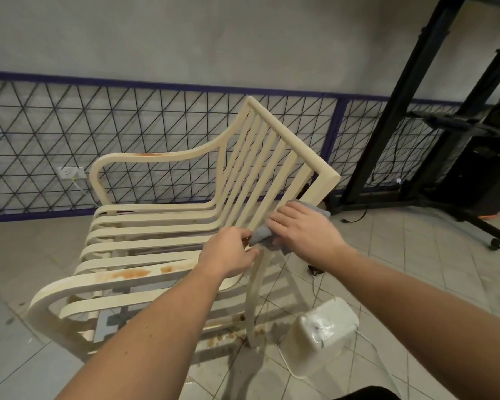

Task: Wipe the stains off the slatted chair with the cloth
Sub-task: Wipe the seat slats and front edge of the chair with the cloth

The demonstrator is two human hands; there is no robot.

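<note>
A cream slatted chair [168,226] stands on the tiled floor, its back tilted to the right. Orange-brown stains [127,274] streak the near armrest, and a smaller stain [149,154] marks the far armrest. My right hand [303,229] presses a grey cloth [261,235] against the near rear corner where the armrest meets the back. My left hand [230,255] grips the near armrest's rear end just beside the cloth, fingers curled round it.
An overturned white plastic tub [318,339] with a white cord lies on the floor by the chair's rear leg. Brown drips [228,334] spot the tiles under the chair. A black wheeled stand [416,140] rises at right. A wire fence [70,140] runs behind.
</note>
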